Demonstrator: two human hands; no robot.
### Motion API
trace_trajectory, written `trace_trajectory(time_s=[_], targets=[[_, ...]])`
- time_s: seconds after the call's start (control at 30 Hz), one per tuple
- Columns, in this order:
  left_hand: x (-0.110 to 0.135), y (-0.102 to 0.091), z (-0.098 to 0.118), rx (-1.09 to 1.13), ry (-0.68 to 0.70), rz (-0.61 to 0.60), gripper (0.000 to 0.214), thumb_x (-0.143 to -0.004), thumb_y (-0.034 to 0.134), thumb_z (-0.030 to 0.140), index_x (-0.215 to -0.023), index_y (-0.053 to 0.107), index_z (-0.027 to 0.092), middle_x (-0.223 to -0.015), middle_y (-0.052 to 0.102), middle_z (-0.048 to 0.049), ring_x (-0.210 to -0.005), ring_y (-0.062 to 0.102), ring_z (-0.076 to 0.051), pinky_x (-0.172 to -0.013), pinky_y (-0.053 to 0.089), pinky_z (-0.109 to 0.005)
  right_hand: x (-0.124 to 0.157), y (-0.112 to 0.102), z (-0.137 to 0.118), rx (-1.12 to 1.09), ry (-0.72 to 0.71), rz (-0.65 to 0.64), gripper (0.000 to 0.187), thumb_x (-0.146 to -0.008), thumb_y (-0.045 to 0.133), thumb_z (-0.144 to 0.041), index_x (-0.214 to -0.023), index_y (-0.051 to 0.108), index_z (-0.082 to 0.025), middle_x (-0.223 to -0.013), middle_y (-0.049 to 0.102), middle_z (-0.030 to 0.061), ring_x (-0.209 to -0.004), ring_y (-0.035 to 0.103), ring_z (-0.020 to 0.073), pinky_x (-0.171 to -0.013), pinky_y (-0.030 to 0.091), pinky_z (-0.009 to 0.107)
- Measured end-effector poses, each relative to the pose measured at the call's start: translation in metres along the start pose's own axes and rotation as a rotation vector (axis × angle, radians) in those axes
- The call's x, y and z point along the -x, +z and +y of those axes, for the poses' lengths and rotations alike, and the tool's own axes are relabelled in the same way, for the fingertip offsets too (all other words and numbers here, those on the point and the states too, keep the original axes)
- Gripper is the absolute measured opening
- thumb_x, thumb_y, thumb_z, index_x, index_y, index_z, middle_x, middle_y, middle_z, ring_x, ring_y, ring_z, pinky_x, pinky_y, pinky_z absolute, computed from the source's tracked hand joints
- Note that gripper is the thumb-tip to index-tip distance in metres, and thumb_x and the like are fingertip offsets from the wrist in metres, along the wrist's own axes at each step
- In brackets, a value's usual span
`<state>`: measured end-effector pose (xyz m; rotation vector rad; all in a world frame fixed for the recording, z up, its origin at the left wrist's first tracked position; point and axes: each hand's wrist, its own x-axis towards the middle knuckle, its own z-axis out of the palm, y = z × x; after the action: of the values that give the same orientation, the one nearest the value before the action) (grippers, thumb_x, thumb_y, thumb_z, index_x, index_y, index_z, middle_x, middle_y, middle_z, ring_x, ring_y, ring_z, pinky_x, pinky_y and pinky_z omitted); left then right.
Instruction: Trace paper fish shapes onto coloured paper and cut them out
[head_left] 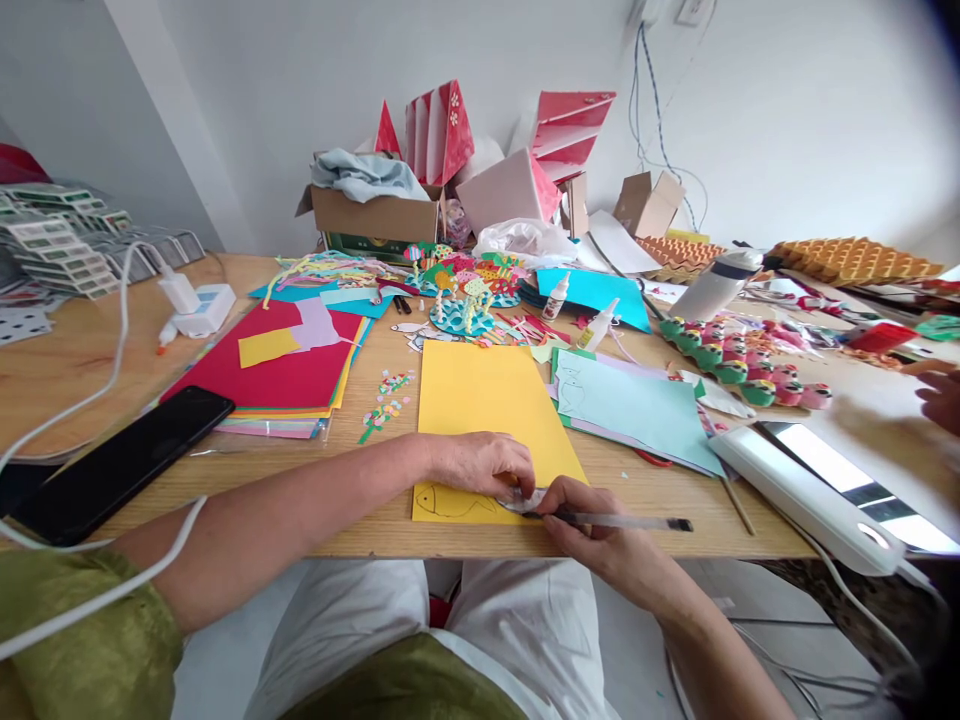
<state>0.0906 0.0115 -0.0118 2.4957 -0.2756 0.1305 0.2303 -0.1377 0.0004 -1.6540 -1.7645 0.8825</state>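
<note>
A yellow paper sheet (484,400) lies on the wooden table (90,350) in front of me, with a fish outline (454,502) drawn at its near left corner. My left hand (484,462) presses down on a small whitish template (529,500) lying on the yellow sheet, fingers bent over it. My right hand (581,520) pinches a clear-barrelled pen (626,521) whose tip meets the template's edge. The pen's capped end points right along the table's front edge.
A black phone (124,460) lies at left beside a stack of coloured paper (289,375). A light-blue sheet (634,405), glue bottles (556,295), paper craft pieces, cardboard boxes (375,215) and a white lamp (814,500) crowd the table. Another person's hand (941,395) shows at far right.
</note>
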Motion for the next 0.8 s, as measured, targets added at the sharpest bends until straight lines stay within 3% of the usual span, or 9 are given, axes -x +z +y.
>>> trace_trajectory(time_s=[0.23, 0.3, 0.43, 0.5, 0.8], targets=[[0.0, -0.001, 0.002, -0.019, -0.015, -0.011, 0.009, -0.076, 0.061, 0.011, -0.082, 0.06, 0.017, -0.085, 0.06, -0.0032, -0.084, 0.052, -0.015, -0.08, 0.038, -0.023, 0.002, -0.002, 0.006, -0.071, -0.007, -0.007, 0.008, -0.078, 0.049, -0.02, -0.072, 0.054, -0.019, -0.057, 0.049, -0.0046, -0.051, 0.038, 0.009, -0.046, 0.028, 0.02], [0.0, -0.002, 0.003, -0.02, -0.01, -0.014, 0.009, -0.076, 0.061, 0.01, -0.083, 0.06, 0.015, -0.085, 0.061, -0.0042, -0.084, 0.053, -0.015, -0.08, 0.038, -0.023, 0.006, -0.005, 0.01, -0.123, -0.013, 0.088, 0.01, -0.08, 0.049, -0.023, -0.072, 0.053, -0.02, -0.056, 0.048, -0.0047, -0.051, 0.039, 0.0092, -0.046, 0.029, 0.021], [0.0, -0.004, 0.007, -0.028, -0.024, -0.029, 0.009, -0.077, 0.059, 0.009, -0.084, 0.06, 0.015, -0.087, 0.061, -0.0044, -0.085, 0.053, -0.014, -0.079, 0.039, -0.022, 0.01, -0.006, 0.016, -0.221, -0.028, 0.37, 0.013, -0.082, 0.049, -0.031, -0.075, 0.052, -0.02, -0.062, 0.058, -0.0008, -0.059, 0.053, 0.0126, -0.056, 0.041, 0.023], [0.0, -0.004, 0.009, -0.042, -0.04, -0.032, 0.009, -0.077, 0.059, 0.009, -0.084, 0.06, 0.015, -0.087, 0.061, -0.0032, -0.084, 0.053, -0.014, -0.078, 0.039, -0.021, 0.009, -0.001, 0.017, -0.197, -0.018, 0.431, 0.013, -0.082, 0.049, -0.033, -0.079, 0.052, -0.02, -0.067, 0.063, 0.002, -0.064, 0.058, 0.015, -0.058, 0.044, 0.025], [0.002, -0.003, 0.011, -0.192, -0.037, -0.01, 0.013, -0.078, 0.059, 0.009, -0.088, 0.061, 0.015, -0.091, 0.062, -0.003, -0.087, 0.053, -0.013, -0.08, 0.039, -0.021, -0.002, 0.016, 0.021, 0.02, 0.021, 0.418, 0.011, -0.082, 0.046, -0.032, -0.083, 0.05, -0.022, -0.069, 0.068, 0.0024, -0.059, 0.062, 0.0147, -0.05, 0.044, 0.022]])
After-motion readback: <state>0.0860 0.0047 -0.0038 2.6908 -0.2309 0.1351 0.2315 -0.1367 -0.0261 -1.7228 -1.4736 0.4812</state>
